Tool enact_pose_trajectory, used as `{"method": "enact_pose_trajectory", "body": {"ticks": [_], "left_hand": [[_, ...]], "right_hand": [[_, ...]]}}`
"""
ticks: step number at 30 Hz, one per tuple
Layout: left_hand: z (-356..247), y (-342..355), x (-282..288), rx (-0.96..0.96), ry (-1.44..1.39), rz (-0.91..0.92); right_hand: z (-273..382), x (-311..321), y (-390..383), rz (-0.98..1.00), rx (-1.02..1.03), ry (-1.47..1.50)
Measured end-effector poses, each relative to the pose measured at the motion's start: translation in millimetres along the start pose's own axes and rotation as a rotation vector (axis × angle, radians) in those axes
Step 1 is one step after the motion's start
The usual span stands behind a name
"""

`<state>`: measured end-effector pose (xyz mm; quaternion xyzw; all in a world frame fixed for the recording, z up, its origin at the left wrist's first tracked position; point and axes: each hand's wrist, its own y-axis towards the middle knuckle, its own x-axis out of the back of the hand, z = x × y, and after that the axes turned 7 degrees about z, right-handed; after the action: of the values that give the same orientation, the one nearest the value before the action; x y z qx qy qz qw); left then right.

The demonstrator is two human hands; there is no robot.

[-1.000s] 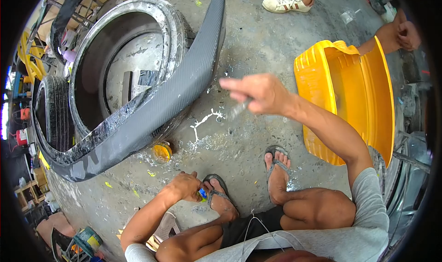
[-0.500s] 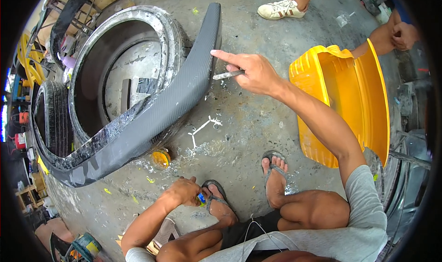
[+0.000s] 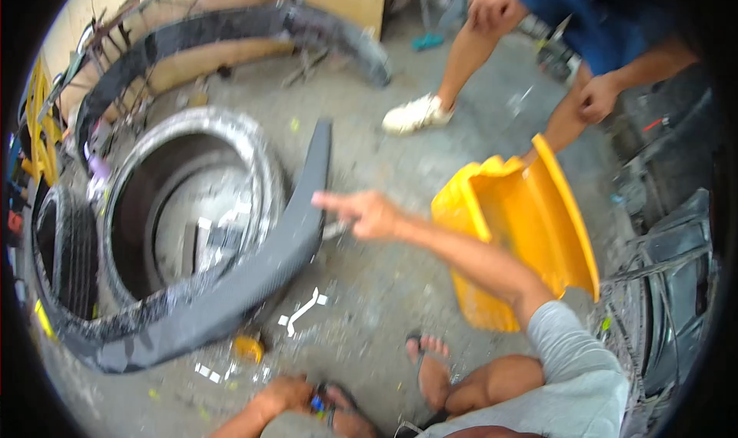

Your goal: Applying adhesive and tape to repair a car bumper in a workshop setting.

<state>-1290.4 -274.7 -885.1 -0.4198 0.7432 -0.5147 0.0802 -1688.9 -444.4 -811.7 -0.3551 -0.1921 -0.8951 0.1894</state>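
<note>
A long curved panel (image 3: 284, 242) with a dark carbon-weave surface, like a fender flare, rests across a large tyre (image 3: 265, 157). My right hand (image 3: 369, 213) stretches its index finger onto the panel's edge. Its other fingers are curled around a slim, pale pen-like tool (image 3: 334, 229), blurred here. Low in the view, my left hand (image 3: 286, 394) is closed by my left foot. A small blue and green object (image 3: 317, 404) shows at its fingers, its kind unclear. An orange-yellow tape roll (image 3: 247, 349) lies on the floor beyond that hand.
A yellow plastic tub (image 3: 461, 207) lies on its side at the right. Behind it a person in blue (image 3: 607, 23) crouches, a white shoe (image 3: 419, 115) forward. Another curved dark panel (image 3: 254, 29) leans at the back. White strips (image 3: 304, 313) lie on the concrete. A smaller tyre (image 3: 77, 261) stands left.
The view has shifted up, bringing more of the crouching person and the back panel into sight. My right index finger stays at the panel's edge.
</note>
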Motion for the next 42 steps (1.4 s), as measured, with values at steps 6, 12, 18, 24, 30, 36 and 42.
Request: {"method": "enact_pose_trajectory", "body": {"ticks": [6, 12, 18, 24, 30, 36, 42], "left_hand": [[-21, -22, 39, -0.072, 0.087, 0.009], [-31, -18, 44, -0.023, 0.083, -0.088], [-29, -17, 34, -0.056, 0.069, -0.121], [-35, -26, 43, 0.007, 0.009, -0.013], [-35, -25, 41, 0.022, -0.007, -0.028], [-39, -32, 45, 0.02, -0.037, -0.039], [-33, -27, 36, -0.016, -0.048, -0.046]], "right_hand": [[18, 14, -10, -0.036, -0.193, 0.023], [76, -40, -100, 0.089, -0.138, 0.445], [109, -88, -213, 0.618, -0.401, 0.492], [108, -97, -225, 0.594, -0.335, 0.432], [105, -84, -194, 0.496, -0.389, 0.441], [107, -83, -190, 0.522, -0.37, 0.415], [100, -68, -184, 0.515, -0.329, 0.314]]}}
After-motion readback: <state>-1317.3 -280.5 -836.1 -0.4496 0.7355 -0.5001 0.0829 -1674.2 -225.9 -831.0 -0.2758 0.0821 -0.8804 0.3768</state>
